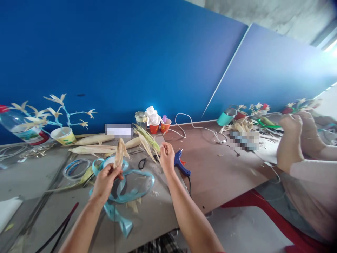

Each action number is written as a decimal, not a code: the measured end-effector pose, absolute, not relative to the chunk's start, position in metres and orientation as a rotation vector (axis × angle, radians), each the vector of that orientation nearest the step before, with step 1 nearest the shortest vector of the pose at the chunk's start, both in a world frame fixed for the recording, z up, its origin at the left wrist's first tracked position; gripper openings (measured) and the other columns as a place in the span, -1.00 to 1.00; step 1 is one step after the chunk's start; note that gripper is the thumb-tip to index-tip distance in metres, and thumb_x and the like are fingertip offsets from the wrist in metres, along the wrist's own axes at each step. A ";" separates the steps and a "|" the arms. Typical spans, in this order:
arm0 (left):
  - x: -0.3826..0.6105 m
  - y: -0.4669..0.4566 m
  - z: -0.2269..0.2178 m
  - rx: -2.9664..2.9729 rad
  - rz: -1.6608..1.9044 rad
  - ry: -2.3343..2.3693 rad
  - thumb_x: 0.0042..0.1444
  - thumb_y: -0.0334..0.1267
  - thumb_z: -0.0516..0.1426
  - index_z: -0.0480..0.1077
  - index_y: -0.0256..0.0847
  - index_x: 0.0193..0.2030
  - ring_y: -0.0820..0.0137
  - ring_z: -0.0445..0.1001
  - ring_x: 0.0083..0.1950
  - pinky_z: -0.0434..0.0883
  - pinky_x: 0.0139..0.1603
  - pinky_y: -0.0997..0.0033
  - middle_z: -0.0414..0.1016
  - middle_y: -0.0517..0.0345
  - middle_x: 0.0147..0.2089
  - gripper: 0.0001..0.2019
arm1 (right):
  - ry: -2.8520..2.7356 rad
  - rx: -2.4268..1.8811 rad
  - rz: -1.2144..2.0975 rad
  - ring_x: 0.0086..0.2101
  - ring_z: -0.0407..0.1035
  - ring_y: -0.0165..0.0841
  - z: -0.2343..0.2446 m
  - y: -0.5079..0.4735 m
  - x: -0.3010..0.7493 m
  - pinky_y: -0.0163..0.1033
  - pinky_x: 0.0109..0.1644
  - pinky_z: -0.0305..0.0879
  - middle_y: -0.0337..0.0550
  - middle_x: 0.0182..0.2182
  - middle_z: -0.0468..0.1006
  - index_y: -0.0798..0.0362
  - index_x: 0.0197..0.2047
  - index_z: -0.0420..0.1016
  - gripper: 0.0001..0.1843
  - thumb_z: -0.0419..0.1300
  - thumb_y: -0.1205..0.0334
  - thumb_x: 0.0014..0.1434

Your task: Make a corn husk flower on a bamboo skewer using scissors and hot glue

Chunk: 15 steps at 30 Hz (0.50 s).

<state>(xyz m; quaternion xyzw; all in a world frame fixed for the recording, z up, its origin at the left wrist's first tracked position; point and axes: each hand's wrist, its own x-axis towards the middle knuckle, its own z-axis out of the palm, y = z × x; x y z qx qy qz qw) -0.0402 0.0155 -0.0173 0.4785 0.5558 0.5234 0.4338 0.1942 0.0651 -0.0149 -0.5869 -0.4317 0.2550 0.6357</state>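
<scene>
Pinched upright in my left hand [106, 181] is a dry, tan corn husk [120, 154]. The fingers of my right hand [167, 154] are curled closed beside the end of a green-and-pale corn husk bundle [151, 140]; whether they grip it or something small is hidden. A blue glue gun [181, 164] lies just right of my right wrist. Loops of light blue ribbon [135, 200] spread over the table under and beside my left hand. Black-handled scissors [142, 163] rest between the two hands, partly covered.
Husk flowers on blue stems stand in a paper cup [63, 135] near a plastic bottle [28, 130]. Red cups [165, 125], a glass jar [140, 119] and a white cable [195, 125] line the blue partition. At right, another person's hands [291, 140] hold something by husk flowers.
</scene>
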 end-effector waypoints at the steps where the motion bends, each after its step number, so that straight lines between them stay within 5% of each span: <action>1: -0.040 0.016 -0.018 1.189 1.291 1.379 -0.10 -0.01 0.25 0.40 -0.23 -0.43 0.39 0.38 -0.53 0.36 -0.41 0.38 0.42 0.20 -0.56 -0.69 | -0.985 -1.361 0.575 -0.37 0.35 -0.37 -0.013 0.065 0.196 -0.29 -0.26 0.28 -0.15 -0.37 0.48 0.12 -0.18 0.41 -0.71 0.02 0.14 0.11; 9: -0.040 0.012 -0.012 1.219 1.237 1.358 -0.03 0.01 0.20 0.36 -0.23 -0.45 0.45 0.32 -0.53 0.31 -0.42 0.45 0.34 0.26 -0.61 -0.69 | -1.674 -1.737 0.481 -0.31 0.45 -0.34 0.027 0.046 0.197 -0.32 -0.23 0.24 -0.10 -0.32 0.59 0.04 -0.34 0.50 -0.79 0.03 0.28 0.15; 15: -0.039 0.012 -0.013 1.182 1.296 1.333 -0.05 -0.02 0.21 0.35 -0.23 -0.50 0.47 0.31 -0.58 0.31 -0.48 0.44 0.36 0.25 -0.60 -0.70 | -2.042 -2.179 0.404 -0.18 0.48 -0.12 0.016 0.031 0.197 -0.22 -0.24 0.27 0.18 -0.20 0.57 0.18 -0.04 0.39 -0.63 0.16 0.19 0.10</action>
